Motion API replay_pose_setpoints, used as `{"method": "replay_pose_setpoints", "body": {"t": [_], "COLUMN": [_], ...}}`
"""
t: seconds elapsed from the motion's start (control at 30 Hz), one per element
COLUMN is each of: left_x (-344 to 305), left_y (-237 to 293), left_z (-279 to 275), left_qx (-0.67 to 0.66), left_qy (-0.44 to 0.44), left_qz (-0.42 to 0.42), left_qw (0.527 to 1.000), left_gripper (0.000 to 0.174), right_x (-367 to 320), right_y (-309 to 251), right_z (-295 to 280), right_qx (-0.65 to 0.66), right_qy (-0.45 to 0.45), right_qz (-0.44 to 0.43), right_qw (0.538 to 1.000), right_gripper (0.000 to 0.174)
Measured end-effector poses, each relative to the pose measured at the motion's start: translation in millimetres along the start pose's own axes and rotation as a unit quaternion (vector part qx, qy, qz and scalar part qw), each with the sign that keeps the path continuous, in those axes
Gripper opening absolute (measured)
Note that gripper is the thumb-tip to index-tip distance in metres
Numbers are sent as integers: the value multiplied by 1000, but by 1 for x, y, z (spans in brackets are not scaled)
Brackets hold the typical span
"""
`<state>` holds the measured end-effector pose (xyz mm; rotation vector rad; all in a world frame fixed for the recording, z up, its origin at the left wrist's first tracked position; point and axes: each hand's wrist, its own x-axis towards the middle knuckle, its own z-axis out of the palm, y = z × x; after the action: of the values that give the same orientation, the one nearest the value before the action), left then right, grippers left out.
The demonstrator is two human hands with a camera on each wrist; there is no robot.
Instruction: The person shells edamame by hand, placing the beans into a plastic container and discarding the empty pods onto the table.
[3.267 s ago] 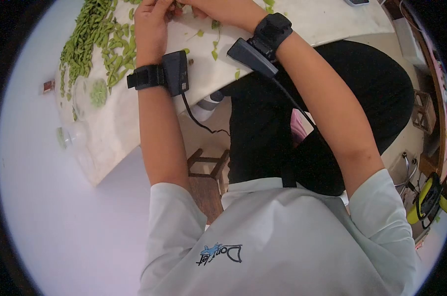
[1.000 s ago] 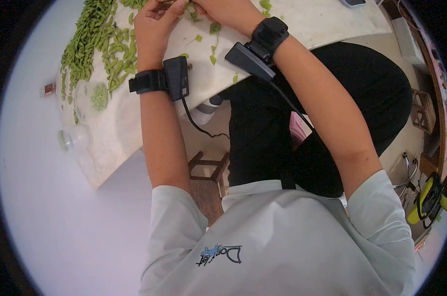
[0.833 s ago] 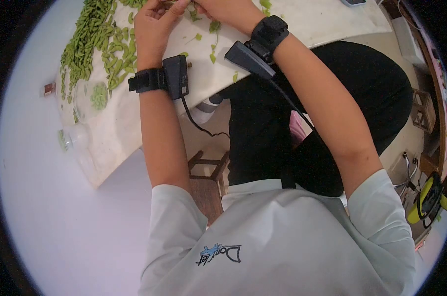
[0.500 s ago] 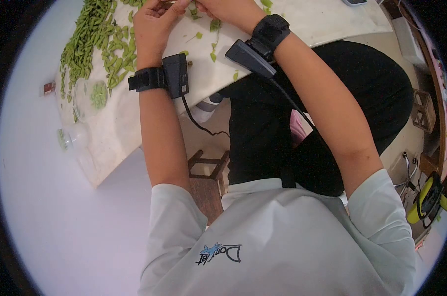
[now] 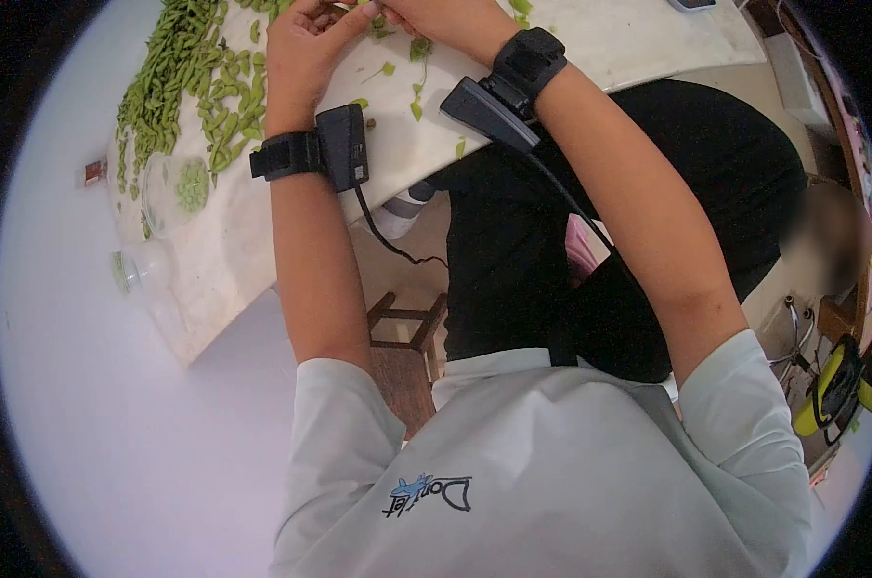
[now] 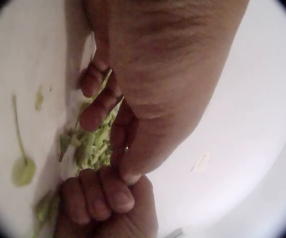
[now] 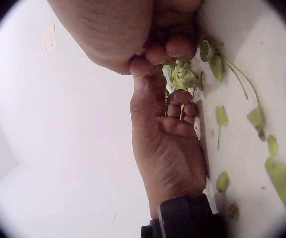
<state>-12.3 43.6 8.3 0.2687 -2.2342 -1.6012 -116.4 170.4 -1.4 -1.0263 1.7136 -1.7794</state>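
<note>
My left hand (image 5: 301, 58) and right hand (image 5: 450, 24) meet over the white table at the top of the head view. Between their fingertips shows a bit of yellow-green, an edamame pod (image 5: 363, 3) mostly hidden by the fingers. In the left wrist view, the left thumb (image 6: 133, 173) presses against the right hand's curled fingers (image 6: 101, 198). The right wrist view has the right fingers bent in close to the left thumb and forefinger. A large heap of edamame pods (image 5: 161, 87) lies left of my left hand, with looser pods (image 5: 229, 116) beside it.
A clear bowl (image 5: 154, 214) with shelled green beans (image 5: 193, 185) stands at the table's left, near a clear plastic container (image 5: 147, 268). Leaf scraps (image 5: 417, 101) lie below the hands. A phone (image 5: 694, 4) is at the upper right. Someone's blurred head (image 5: 824, 239) appears at right.
The hands drew slightly apart after the oldest frame and have since shifted only a little, fingertips together. Yellow-green now shows between them. A person's head has come into view at right.
</note>
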Motion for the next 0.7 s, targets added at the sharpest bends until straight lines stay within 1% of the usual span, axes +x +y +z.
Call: {"method": "replay_pose_setpoints", "body": {"t": [0.13,0.17,0.23,0.33,0.43,0.53,0.57,0.6,0.67,0.7], "left_x": [3,3,1,1,7,10,8,1,-13,-17], "left_y": [-6,-9,3,1,-25,-25,-22,-14,10,23], "left_z": [-8,-8,3,3,-6,-22,-28,-32,-42,-54], "left_qx": [24,9,-21,-39,-35,-18,-1,34,105,124], "left_qy": [-21,-13,2,-8,132,192,186,196,211,248], "left_qz": [5,4,4,16,34,93,88,92,105,98], "left_qw": [999,1000,1000,999,990,977,979,976,966,956], "left_gripper": [16,15,15,15,17,15,16,16,17,19], "right_x": [-2,-2,-2,-3,4,2,0,-1,0,9], "right_y": [-3,-4,-6,-11,1,-4,-8,-9,-8,-7], "right_z": [0,0,-1,-1,0,-1,-1,-2,-2,-4], "right_qx": [21,22,24,32,-24,-23,13,22,42,73], "right_qy": [-3,-2,0,0,23,35,24,33,57,98], "right_qz": [13,21,35,56,-4,5,40,43,47,18], "right_qw": [1000,1000,999,998,999,999,999,998,996,992], "right_gripper": [30,30,30,30,30,31,30,27,25,24]}}
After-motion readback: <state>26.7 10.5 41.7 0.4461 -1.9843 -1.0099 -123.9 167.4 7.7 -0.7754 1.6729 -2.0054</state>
